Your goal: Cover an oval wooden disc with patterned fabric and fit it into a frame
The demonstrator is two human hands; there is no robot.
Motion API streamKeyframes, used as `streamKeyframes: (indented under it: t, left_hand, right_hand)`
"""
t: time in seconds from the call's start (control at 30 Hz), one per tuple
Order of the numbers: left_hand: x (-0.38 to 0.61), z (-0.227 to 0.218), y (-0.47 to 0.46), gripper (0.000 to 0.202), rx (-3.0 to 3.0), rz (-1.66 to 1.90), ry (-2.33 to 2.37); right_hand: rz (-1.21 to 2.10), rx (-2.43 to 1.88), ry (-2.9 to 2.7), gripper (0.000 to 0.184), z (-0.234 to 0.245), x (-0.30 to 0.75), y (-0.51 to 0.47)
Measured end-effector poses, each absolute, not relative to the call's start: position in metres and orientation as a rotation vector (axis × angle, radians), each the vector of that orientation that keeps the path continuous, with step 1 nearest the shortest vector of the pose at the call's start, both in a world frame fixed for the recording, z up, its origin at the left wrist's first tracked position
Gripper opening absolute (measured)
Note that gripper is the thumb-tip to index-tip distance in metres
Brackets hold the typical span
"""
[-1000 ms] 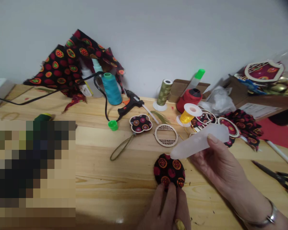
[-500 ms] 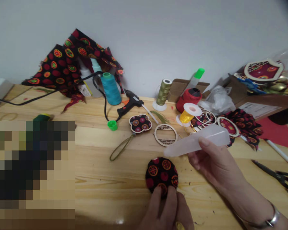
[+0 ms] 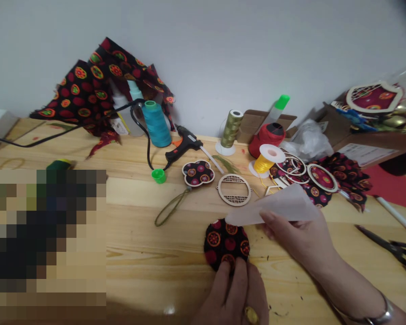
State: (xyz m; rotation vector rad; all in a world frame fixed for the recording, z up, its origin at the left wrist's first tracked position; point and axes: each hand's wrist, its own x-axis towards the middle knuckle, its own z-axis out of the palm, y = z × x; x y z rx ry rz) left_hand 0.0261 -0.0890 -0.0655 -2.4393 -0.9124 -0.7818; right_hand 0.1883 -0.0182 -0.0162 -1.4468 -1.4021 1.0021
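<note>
A round disc covered in black cloth with red and orange circles (image 3: pixel 226 243) lies on the wooden table (image 3: pixel 138 243). My left hand (image 3: pixel 235 293) presses its fingertips on the disc's near edge, fingers held together. My right hand (image 3: pixel 299 239) is closed round a translucent white squeeze bottle (image 3: pixel 274 210). The bottle lies tilted, its tip touching or just above the disc's far edge. A round wooden lattice ring (image 3: pixel 234 190) lies just beyond the disc.
Behind are a flower-shaped fabric piece (image 3: pixel 198 173), a black glue gun (image 3: pixel 186 144), a teal thread cone (image 3: pixel 156 124), gold and yellow spools (image 3: pixel 266 160), a green cap (image 3: pixel 159 175) and patterned cloth (image 3: pixel 94 90). Scissors (image 3: pixel 392 250) lie at the right. A blurred patch covers the left.
The bottle has swung down and left, its tip dropping onto the disc's far edge. The disc has slid a little to the left under my left fingers.
</note>
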Motion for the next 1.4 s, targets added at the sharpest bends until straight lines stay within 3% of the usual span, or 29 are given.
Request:
streamKeyframes:
  t: [0.4,1.4]
  left_hand:
    - [0.0239,-0.0692,-0.0916,0.022,-2.455,-0.695,-0.884]
    - [0.0266,-0.0651,-0.0905,0.019,-2.464,-0.735,-0.922]
  right_hand:
    - [0.733,-1.519,-1.571,0.019,-0.0057,0.1795,-0.0194]
    - [0.748,-1.441,-1.563,0.012,-0.0075,0.1829,-0.024]
